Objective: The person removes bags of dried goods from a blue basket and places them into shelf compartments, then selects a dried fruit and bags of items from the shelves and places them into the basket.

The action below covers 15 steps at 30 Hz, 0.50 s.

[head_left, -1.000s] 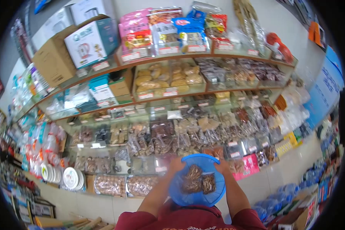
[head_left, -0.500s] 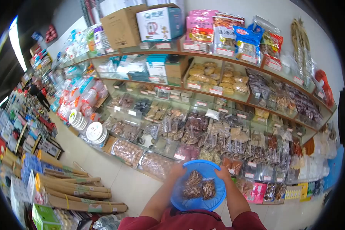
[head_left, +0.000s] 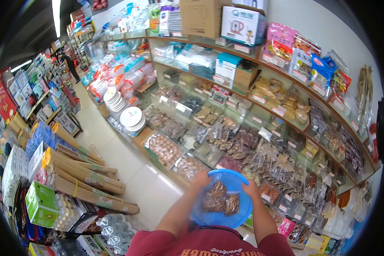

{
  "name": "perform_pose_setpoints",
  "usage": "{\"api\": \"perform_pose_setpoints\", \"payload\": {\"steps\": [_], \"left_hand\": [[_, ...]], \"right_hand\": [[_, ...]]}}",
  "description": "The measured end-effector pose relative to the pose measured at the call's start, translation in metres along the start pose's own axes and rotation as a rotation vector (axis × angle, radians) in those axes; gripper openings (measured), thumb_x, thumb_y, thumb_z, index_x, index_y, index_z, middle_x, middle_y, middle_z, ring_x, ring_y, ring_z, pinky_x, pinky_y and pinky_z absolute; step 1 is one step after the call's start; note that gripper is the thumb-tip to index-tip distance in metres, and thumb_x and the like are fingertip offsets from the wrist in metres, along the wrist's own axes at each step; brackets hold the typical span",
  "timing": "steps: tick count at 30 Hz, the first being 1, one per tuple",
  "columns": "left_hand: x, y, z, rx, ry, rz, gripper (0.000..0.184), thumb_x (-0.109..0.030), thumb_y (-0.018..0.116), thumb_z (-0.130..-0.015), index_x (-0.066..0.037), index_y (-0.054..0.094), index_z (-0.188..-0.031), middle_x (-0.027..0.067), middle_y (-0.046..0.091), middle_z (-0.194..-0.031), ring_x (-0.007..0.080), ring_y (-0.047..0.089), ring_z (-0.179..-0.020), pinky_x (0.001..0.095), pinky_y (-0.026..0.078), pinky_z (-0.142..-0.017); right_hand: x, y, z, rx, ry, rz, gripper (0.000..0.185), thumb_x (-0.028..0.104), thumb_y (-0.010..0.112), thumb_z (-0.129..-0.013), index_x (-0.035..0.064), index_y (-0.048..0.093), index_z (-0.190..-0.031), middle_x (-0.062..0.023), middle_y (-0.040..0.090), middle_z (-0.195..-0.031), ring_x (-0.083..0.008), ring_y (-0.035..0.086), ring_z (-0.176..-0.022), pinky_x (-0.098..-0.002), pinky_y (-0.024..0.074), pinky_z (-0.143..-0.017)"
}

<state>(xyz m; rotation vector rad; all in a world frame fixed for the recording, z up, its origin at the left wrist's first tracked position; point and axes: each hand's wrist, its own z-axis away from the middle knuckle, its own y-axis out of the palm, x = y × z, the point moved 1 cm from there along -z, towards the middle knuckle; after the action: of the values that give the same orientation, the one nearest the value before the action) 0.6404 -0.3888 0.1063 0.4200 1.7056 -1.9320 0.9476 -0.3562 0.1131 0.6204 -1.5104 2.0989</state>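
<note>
A round blue plastic basket (head_left: 239,213) is held in front of my chest, tilted towards me. In it lie several clear bags of thin brown dried goods (head_left: 217,194). My left hand (head_left: 201,179) is closed on the basket's upper left rim, and my right hand (head_left: 248,187) grips the upper right rim. The fingers are partly hidden behind the rim. Just beyond the basket are shelf trays of bagged dried goods (head_left: 264,158).
Tiered glass-fronted shelves hold packets and a kettle box (head_left: 242,26). Stacked white plates (head_left: 132,118) stand at the shelf corner. Rolled mats (head_left: 89,179), water bottles (head_left: 115,228) and a green box (head_left: 42,204) are at left. A person (head_left: 70,67) stands far down the aisle.
The view has swung left, so the shelves have shifted right and the aisle with rolled mats has come into view. Both hands keep hold of the basket.
</note>
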Motion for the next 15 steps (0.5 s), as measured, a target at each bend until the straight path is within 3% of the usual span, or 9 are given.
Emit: {"api": "perform_pose_setpoints", "payload": {"steps": [7,9,11,15], "left_hand": [[0.084,-0.065,-0.007,-0.023,-0.092,0.009,0.041,-0.030,0.065,-0.077,-0.006,0.059,-0.110,0.0218,0.065,-0.101,0.0371,0.062,-0.098,0.0480,0.049,-0.085],[0.105,-0.089,-0.003,0.001,-0.148,0.006,0.042,-0.030,0.065,-0.077,-0.006,0.058,-0.112,0.0222,0.065,-0.102,0.0369,0.061,-0.099,0.0476,0.049,-0.085],[0.142,-0.097,-0.003,-0.123,-0.115,-0.024,0.042,-0.030,0.066,-0.077,-0.006,0.058,-0.110,0.0241,0.065,-0.099,0.0382,0.062,-0.096,0.0471,0.049,-0.085],[0.198,-0.123,0.012,-0.123,-0.178,0.086,0.043,-0.030,0.066,-0.076,-0.003,0.058,-0.108,0.0260,0.065,-0.094,0.0406,0.062,-0.092,0.0477,0.049,-0.082]], "right_hand": [[0.080,0.066,-0.034,-0.091,-0.201,0.047,0.032,0.029,0.065,-0.074,0.0039,0.068,-0.093,-0.0214,0.067,-0.087,-0.0382,0.064,-0.084,-0.0447,0.0497,-0.076],[0.130,0.073,-0.029,0.007,-0.174,0.029,0.035,0.031,0.065,-0.075,0.0032,0.068,-0.095,-0.0231,0.066,-0.093,-0.0389,0.064,-0.088,-0.0450,0.0494,-0.078],[0.131,0.115,-0.057,-0.058,-0.294,-0.058,0.030,0.030,0.066,-0.076,0.0024,0.067,-0.088,-0.0211,0.067,-0.087,-0.0375,0.065,-0.084,-0.0437,0.0500,-0.076],[0.182,0.157,-0.074,0.028,-0.312,0.086,0.035,0.035,0.066,-0.075,0.0032,0.067,-0.090,-0.0221,0.067,-0.090,-0.0372,0.065,-0.087,-0.0443,0.0499,-0.079]]}}
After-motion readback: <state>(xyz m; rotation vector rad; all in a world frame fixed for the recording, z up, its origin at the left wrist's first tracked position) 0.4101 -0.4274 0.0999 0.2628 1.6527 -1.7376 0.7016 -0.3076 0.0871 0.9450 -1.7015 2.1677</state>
